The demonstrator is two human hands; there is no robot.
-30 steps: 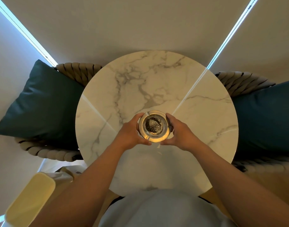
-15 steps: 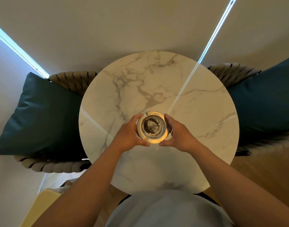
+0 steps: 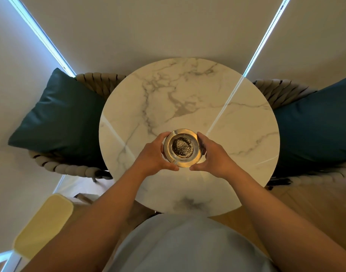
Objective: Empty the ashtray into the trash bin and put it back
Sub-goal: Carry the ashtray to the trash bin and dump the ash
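Both hands: my left hand (image 3: 155,157) and right hand (image 3: 215,157) cup the gold ashtray (image 3: 182,147) from either side, fingers curled round its rim.
Change: against a second ago the grip is the same; mostly my view has shifted, and the ashtray sits a little nearer me. I cannot tell whether it has left the worktop (image 3: 236,107).
Meaning: I judge the lift is only starting; ash still fills the bowl, nothing emptied.
Surface: round, white, grey-veined marble, otherwise bare.
Room: teal cushions (image 3: 60,116) on woven chairs (image 3: 101,83) at both sides; no trash bin visible.
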